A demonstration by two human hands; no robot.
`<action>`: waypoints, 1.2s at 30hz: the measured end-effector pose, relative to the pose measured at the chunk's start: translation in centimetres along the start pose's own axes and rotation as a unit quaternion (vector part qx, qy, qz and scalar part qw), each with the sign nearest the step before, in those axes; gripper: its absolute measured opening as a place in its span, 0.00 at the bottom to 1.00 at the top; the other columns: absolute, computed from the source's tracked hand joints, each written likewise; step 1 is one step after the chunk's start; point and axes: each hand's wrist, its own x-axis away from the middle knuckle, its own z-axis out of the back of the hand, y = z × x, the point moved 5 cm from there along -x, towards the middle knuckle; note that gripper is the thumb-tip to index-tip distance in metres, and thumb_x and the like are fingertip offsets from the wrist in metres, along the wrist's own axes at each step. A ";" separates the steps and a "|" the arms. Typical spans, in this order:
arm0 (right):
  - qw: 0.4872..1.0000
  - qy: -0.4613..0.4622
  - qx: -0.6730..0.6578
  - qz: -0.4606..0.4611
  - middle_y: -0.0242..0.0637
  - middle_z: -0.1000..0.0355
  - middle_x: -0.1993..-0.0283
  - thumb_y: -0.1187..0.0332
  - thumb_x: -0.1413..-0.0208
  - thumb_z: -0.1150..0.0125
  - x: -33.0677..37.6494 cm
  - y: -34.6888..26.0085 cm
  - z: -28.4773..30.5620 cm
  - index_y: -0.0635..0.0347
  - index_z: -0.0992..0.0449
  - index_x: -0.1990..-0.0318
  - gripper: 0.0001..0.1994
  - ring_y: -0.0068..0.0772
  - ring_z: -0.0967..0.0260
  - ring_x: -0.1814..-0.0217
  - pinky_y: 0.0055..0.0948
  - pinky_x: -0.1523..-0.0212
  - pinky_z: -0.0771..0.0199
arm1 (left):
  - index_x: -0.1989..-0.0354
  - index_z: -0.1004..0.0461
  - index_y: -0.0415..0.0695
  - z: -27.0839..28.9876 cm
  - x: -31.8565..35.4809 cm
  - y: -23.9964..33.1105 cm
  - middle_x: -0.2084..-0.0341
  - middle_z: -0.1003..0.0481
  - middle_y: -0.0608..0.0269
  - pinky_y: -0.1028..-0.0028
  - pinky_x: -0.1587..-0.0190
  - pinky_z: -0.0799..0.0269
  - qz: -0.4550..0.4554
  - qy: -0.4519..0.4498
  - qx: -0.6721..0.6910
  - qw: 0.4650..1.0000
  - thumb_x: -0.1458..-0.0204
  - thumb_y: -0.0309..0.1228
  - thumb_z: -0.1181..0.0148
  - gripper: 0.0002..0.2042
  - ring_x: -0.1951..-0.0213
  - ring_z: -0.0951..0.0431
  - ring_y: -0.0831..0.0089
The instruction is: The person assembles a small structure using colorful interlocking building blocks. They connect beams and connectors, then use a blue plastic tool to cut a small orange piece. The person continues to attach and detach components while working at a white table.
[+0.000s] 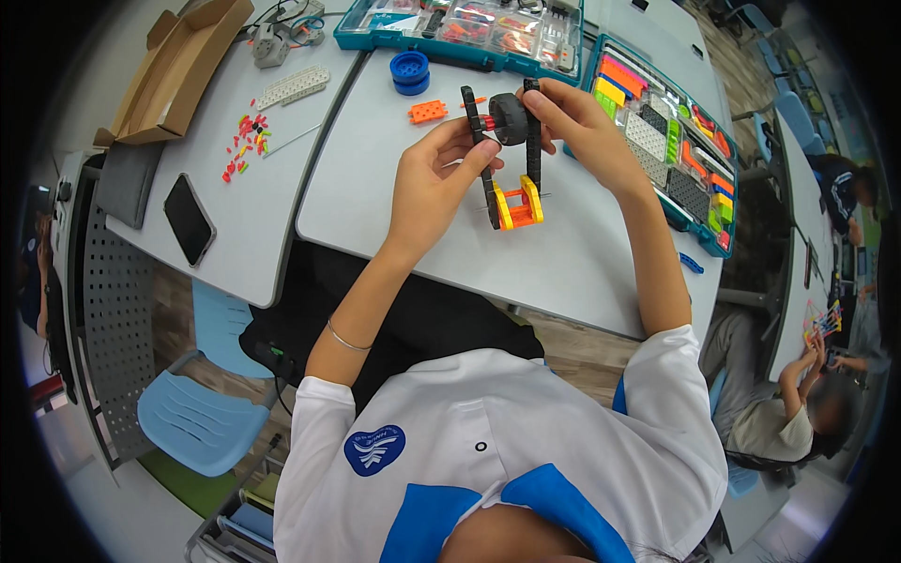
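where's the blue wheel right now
In the head view, the blue wheel sits on the grey table, up left of the hands, beside an orange brick.

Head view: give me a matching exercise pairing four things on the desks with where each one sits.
Things:
1. blue wheel
2. phone
3. cardboard box
4. black wheel

Places:
A. between two black beams in the hands
B. top left corner of the left desk
C. near edge of the left desk, lying flat
D. far side of the middle desk, by the parts case

Pairs: 1-D, 2-C, 3-B, 4-A
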 end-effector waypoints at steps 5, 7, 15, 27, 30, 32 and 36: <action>0.994 -0.008 -0.092 0.054 0.33 0.26 0.57 0.53 0.40 0.37 0.3 -0.3 -1.7 0.59 0.28 0.44 0.24 0.25 0.29 0.51 0.30 0.45 0.29 | 0.45 0.29 0.32 -0.3 0.4 0.0 0.60 0.21 0.54 0.72 0.55 0.23 0.004 0.008 -0.009 1.000 0.38 0.30 0.42 0.17 0.61 0.19 0.72; 0.994 -0.059 -0.087 0.033 0.37 0.25 0.51 0.57 0.45 0.31 0.2 0.0 -1.9 0.58 0.30 0.40 0.28 0.29 0.27 0.49 0.32 0.45 0.27 | 0.44 0.29 0.32 -0.5 0.5 0.0 0.60 0.21 0.54 0.72 0.55 0.23 -0.003 0.001 -0.004 1.000 0.38 0.30 0.43 0.17 0.62 0.20 0.73; 0.994 -0.087 -0.063 -0.001 0.38 0.26 0.50 0.65 0.49 0.28 0.4 -0.7 -1.2 0.60 0.31 0.40 0.29 0.32 0.26 0.48 0.32 0.49 0.23 | 0.45 0.31 0.31 -0.2 0.8 -0.3 0.64 0.25 0.59 0.71 0.57 0.21 -0.006 0.017 0.001 1.000 0.34 0.32 0.49 0.17 0.64 0.22 0.75; 0.995 -0.062 -0.076 0.018 0.35 0.28 0.53 0.66 0.55 0.25 0.2 -0.6 -1.3 0.60 0.28 0.49 0.26 0.29 0.29 0.49 0.32 0.45 0.25 | 0.45 0.31 0.32 -1.1 1.4 0.8 0.64 0.25 0.60 0.78 0.64 0.24 -0.008 0.003 -0.018 1.000 0.36 0.31 0.46 0.17 0.68 0.24 0.79; 0.990 -0.075 -0.118 0.001 0.35 0.28 0.54 0.66 0.54 0.25 0.3 -0.8 -1.5 0.60 0.28 0.50 0.24 0.29 0.29 0.49 0.32 0.48 0.23 | 0.46 0.32 0.33 -1.3 1.4 0.6 0.65 0.25 0.60 0.80 0.68 0.26 -0.023 0.016 0.017 0.999 0.35 0.32 0.47 0.15 0.70 0.26 0.81; 0.990 -0.076 -0.115 -0.010 0.36 0.28 0.52 0.66 0.54 0.25 0.4 -0.6 -1.6 0.61 0.28 0.48 0.25 0.29 0.29 0.49 0.32 0.49 0.22 | 0.46 0.33 0.34 -1.3 1.4 0.5 0.66 0.28 0.63 0.80 0.68 0.28 -0.019 0.016 0.023 0.999 0.34 0.32 0.49 0.15 0.70 0.29 0.82; 0.993 -0.057 -0.104 0.026 0.38 0.28 0.48 0.66 0.54 0.25 0.3 -0.6 -1.6 0.62 0.29 0.44 0.29 0.31 0.29 0.47 0.33 0.48 0.23 | 0.47 0.35 0.37 -0.9 1.5 0.4 0.70 0.35 0.68 0.79 0.67 0.30 0.009 0.019 0.027 0.999 0.32 0.34 0.54 0.14 0.70 0.35 0.84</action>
